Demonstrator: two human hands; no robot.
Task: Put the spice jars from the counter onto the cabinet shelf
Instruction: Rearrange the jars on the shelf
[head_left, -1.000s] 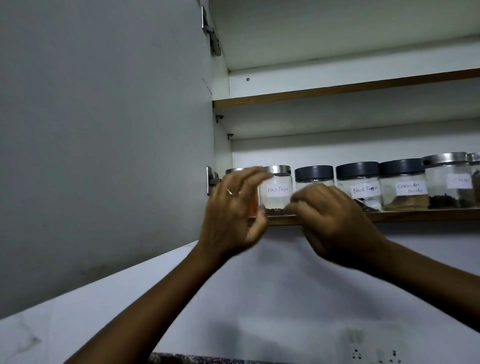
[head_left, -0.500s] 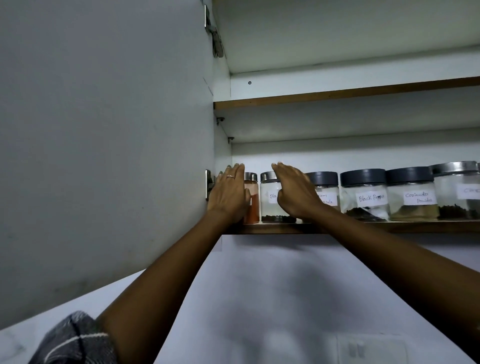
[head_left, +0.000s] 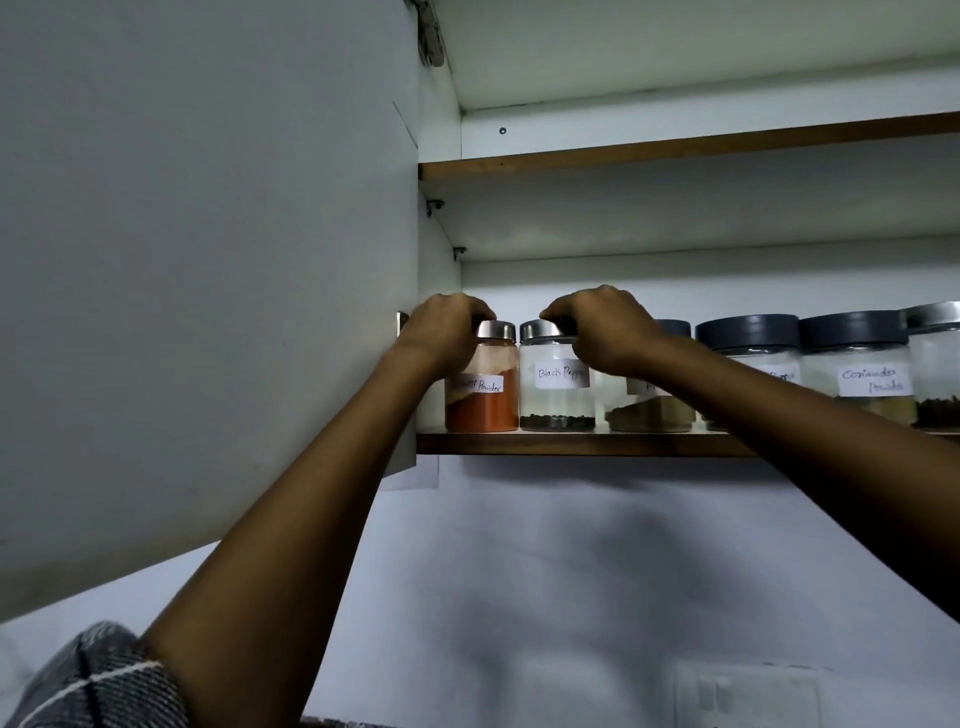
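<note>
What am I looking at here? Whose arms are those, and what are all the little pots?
The picture comes from a camera worn on a person's head, so you see what they see: their own two arms reaching up into a kitchen cabinet. No machine here, only hands.

The pots are spice jars standing in a row on the wooden shelf. The left hand grips the top of the chilli powder jar, the one with orange-red powder. The right hand grips the silver lid of the black pepper jar beside it. Both jars stand upright on the shelf.

Further right are jars with dark lids; one label reads coriander powder. The big grey panel on the left is the open cabinet door. The shelf above shows nothing on it from here.
</note>
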